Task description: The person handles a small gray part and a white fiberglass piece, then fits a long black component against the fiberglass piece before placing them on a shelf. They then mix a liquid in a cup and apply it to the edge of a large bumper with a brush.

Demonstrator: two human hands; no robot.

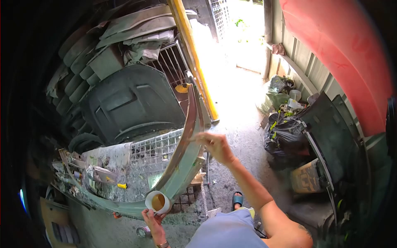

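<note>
My left hand (154,225) grips a white cup (149,201) from below, its thumb and fingers round the lower side. Amber-brown liquid (158,202) shows inside the cup, which tilts toward me. My right hand (216,146) is closed in a pinch over the upper part of a long curved mould-like piece (182,165). Whatever is between those fingers is too blurred to name. The piece has a brown inner band and a pale greenish, glossy outer face. It bends down to the left, passing just behind the cup.
A littered workbench (111,153) with a metal grid (155,146) and a yellow cylinder (122,186) lies left. Behind stands a dark hood-shaped panel (134,101). A yellow post (192,58) rises beyond. On the right are black rubbish bags (285,138) and a large red panel (343,53). A can (143,231) sits on the floor.
</note>
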